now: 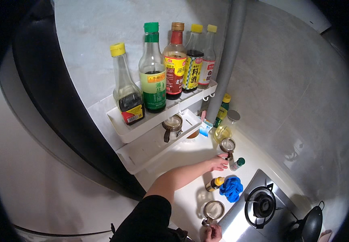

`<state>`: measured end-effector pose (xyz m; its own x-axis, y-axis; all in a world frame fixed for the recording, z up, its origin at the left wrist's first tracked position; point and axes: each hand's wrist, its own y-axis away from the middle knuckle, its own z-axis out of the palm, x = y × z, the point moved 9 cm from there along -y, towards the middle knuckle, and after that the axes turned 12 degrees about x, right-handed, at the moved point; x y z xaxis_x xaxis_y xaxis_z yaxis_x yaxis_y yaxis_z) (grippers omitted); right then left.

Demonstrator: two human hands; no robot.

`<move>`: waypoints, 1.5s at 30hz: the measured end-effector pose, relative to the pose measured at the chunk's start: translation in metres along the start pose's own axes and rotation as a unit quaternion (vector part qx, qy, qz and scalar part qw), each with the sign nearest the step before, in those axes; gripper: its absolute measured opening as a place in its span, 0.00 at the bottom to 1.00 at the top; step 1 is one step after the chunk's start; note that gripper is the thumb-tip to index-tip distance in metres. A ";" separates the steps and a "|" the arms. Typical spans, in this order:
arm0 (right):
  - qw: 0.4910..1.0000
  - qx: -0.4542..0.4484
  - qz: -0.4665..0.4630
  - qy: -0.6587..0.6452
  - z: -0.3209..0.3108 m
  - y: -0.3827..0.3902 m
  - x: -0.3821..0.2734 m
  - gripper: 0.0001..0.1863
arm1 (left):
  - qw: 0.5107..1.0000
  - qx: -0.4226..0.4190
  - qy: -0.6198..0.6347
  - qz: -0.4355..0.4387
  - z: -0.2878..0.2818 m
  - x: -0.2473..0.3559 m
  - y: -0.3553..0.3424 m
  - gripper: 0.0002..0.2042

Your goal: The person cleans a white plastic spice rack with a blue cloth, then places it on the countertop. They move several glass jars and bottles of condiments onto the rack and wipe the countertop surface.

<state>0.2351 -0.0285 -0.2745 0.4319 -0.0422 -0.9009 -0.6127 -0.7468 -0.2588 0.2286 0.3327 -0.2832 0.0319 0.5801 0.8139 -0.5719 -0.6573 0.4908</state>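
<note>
Reaching across the white counter, my left hand (218, 163) has slightly curled, parted fingers at the handle of a lidded condiment jar (227, 144); whether it touches the handle is unclear. A green-capped shaker (237, 163) stands beside it. My right hand (213, 232) is at the lower edge, fingers curled just below the handle of another glass jar (214, 209); what they hold is hidden. Between my hands are a yellow-capped bottle (214, 184) and a crumpled blue cloth (231, 187).
A white two-tier wall rack (122, 133) carries sauce bottles (152, 90) above and another jar (172, 127) below. An oil jug (225, 131) and tall bottle stand by a grey pipe (229, 52). A gas stove (251, 218) and black pan (307, 226) are at the right.
</note>
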 end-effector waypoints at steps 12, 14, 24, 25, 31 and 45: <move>0.998 0.015 -0.053 -0.008 0.000 -0.014 -0.038 0.06 | 0.978 0.182 0.013 0.098 -0.065 0.023 0.026 0.20; 0.999 0.019 -0.043 -0.024 -0.001 -0.013 -0.032 0.06 | 0.976 0.199 -0.015 0.086 -0.071 0.021 0.029 0.20; 0.998 0.014 -0.014 -0.055 0.000 -0.015 -0.040 0.05 | 0.837 0.283 0.439 0.160 -0.134 0.080 0.061 0.22; 0.998 0.014 -0.019 -0.053 0.000 -0.016 -0.041 0.05 | 0.832 0.276 0.454 0.160 -0.140 0.080 0.058 0.22; 0.999 0.021 -0.027 -0.027 -0.002 -0.015 -0.037 0.05 | 0.789 0.293 0.501 0.200 -0.152 0.079 0.057 0.16; 0.999 0.023 -0.043 -0.022 -0.003 -0.014 -0.038 0.05 | 0.814 0.271 0.484 0.174 -0.146 0.093 0.067 0.24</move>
<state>0.2296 -0.0181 -0.2354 0.4562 0.0510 -0.8884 -0.6046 -0.7148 -0.3515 0.0740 0.4130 -0.2204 -0.8651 0.2482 0.4359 0.0460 -0.8262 0.5615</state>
